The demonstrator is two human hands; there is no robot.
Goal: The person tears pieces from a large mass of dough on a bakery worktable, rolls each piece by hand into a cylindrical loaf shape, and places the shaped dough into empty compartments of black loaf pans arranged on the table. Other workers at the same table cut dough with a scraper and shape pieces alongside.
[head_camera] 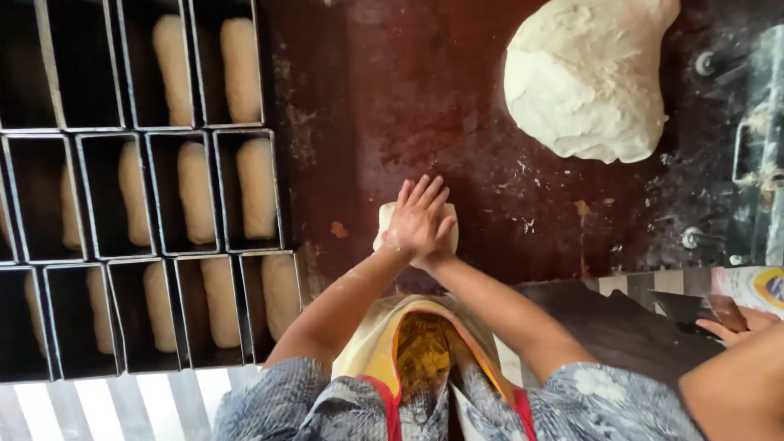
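We see both hands stacked on one small piece of dough [390, 219] near the middle of the dark reddish table [425, 90]. The left hand [415, 219] lies on top, fingers stretched out flat and spread, palm pressing down. The right hand [425, 255] sits under it and is mostly hidden; we cannot tell whether its fingers are stretched or curled. Only the pale edges of the dough piece show, at the left and right of the hands. Both forearms reach forward from the bottom of the view and cross at the wrists.

Well apart, at the far right of the table, lies a big lump of dough [588, 77], uneven in outline. To the left of the hands stand rows of black loaf tins [147, 196], packed edge to edge; most hold one long shaped loaf each, a few at the far left look bare or are too dark to judge.

At the lower right edge, another person's hand [735, 327] touches a dark flat scraper [686, 309].
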